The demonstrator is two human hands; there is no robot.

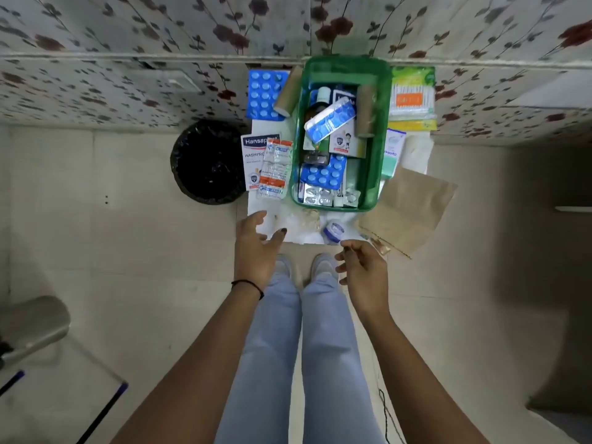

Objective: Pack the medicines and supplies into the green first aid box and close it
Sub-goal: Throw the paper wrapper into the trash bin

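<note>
Box [381, 129] beyond left hand [254, 248], apart

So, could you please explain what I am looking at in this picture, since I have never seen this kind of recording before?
There is no machine here. A person wears a wide-angle camera on the head, so you look down along both arms to the legs and shoes.

The left hand and right hand are open and hold nothing.

Ahead is a small white surface with an open green box already holding blister strips, cartons and a bottle. Still outside it: a Hansaplast carton, a sachet strip, a blue tablet sheet, a cotton bud pack, a small blue-lidded jar and a brown paper bag. A black bin stands on the floor.
</note>
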